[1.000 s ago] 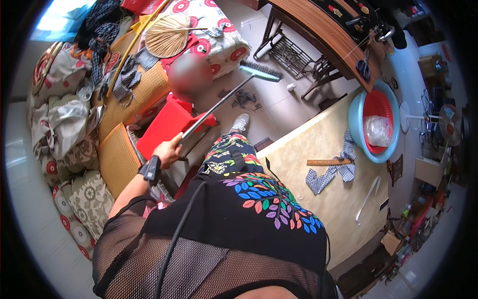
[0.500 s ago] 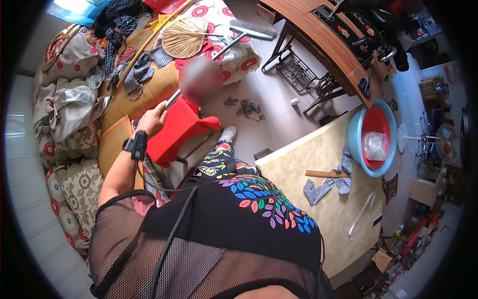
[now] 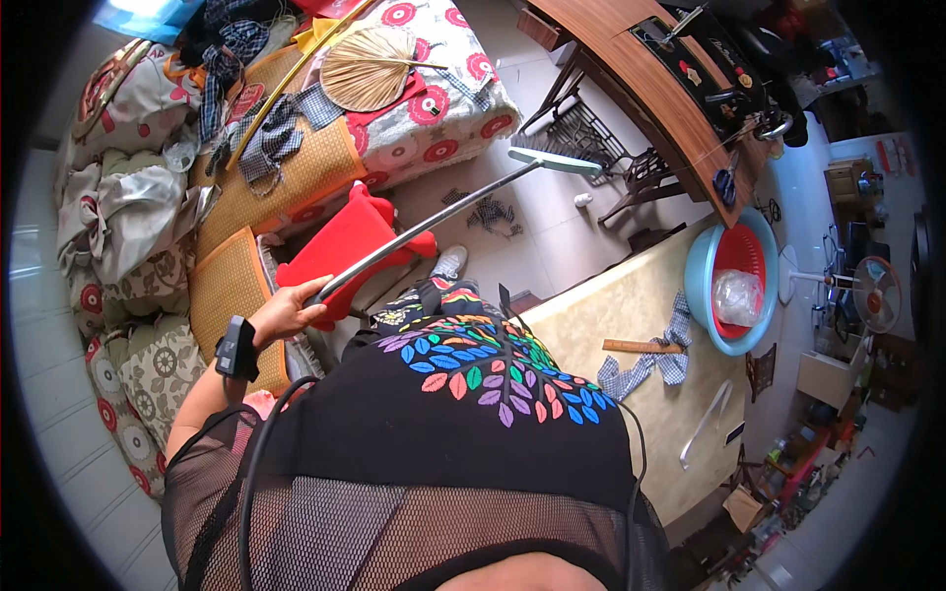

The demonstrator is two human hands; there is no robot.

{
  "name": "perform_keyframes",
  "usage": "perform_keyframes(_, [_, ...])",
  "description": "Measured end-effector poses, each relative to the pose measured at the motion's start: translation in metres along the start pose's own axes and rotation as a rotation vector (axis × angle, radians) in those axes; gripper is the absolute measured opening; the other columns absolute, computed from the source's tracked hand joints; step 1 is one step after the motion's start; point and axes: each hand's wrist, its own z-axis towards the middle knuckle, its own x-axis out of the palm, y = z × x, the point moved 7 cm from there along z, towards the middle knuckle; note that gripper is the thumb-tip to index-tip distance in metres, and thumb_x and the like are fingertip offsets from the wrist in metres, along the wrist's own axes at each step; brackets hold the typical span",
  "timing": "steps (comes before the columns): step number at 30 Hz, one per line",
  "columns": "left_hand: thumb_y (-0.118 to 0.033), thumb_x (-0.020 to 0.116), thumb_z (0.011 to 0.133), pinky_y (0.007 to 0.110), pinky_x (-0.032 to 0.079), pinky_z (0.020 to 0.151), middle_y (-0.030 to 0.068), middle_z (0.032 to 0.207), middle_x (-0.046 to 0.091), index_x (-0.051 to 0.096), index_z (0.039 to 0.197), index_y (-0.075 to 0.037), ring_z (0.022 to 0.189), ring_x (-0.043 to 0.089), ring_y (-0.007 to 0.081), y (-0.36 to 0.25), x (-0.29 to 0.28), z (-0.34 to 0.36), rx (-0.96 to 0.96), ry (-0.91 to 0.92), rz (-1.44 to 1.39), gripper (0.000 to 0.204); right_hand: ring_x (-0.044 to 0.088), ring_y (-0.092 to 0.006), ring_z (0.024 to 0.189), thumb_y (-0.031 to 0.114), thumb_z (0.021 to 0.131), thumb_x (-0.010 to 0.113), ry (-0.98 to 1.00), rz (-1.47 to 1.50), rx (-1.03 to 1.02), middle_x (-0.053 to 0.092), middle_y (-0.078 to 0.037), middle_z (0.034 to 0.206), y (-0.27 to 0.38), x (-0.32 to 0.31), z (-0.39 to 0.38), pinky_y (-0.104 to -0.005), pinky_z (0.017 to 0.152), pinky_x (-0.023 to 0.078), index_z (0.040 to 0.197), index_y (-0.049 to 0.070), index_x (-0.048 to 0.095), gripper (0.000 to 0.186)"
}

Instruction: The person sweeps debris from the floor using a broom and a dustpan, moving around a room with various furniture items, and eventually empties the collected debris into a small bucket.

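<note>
My left hand (image 3: 286, 313), with a black device strapped at the wrist, is closed around the end of a broom's grey handle (image 3: 414, 232). The broom slants up to the right, and its pale green head (image 3: 555, 160) is near the iron base of a sewing machine table. Below the handle, checked cloth scraps (image 3: 490, 214) lie on the tiled floor. A red plastic stool (image 3: 340, 241) stands just beyond my left hand, partly crossed by the handle. My right hand is outside the picture.
At right, a cream table (image 3: 581, 300) bears a wooden ruler (image 3: 642, 346), checked cloth strips (image 3: 631, 379) and nested basins (image 3: 698, 295). The sewing machine table (image 3: 641, 84) stands far right. A couch with a woven mat (image 3: 227, 291) and a palm-leaf fan (image 3: 367, 69) lie left and far.
The broom head has swung right and nearer, from beside the patterned cover to over the floor by the sewing machine base. My left hand has come lower and closer. A blurred patch over the stool is gone.
</note>
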Motion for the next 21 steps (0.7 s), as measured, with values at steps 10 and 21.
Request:
perform_keyframes(10, [-0.002,0.047,0.073,0.022,0.038,0.044,0.0034,0.076,0.049,0.031,0.129,-0.007,0.057,0.047,0.0079,-0.098,0.089,0.122,-0.002,0.303,-0.241,0.059,0.057,-0.0164,0.083,0.011,0.071,0.064,0.174,-0.457,-0.685,0.06,-0.009,0.089,0.343,0.079,-0.061,-0.0277,0.073,0.046,0.103,0.0,0.054,0.036])
perform_keyframes(21, [-0.039,0.046,0.086,0.024,0.04,0.035,0.0054,0.06,0.05,0.015,0.136,-0.014,0.045,0.052,0.0133,-0.209,0.169,0.22,0.154,0.406,-0.458,0.064,0.056,-0.0236,0.089,0.002,0.069,0.061,0.395,-0.362,-0.972,0.057,-0.013,0.1,0.428,0.167,0.004,-0.0313,0.078,0.045,0.12,0.01,0.047,0.053])
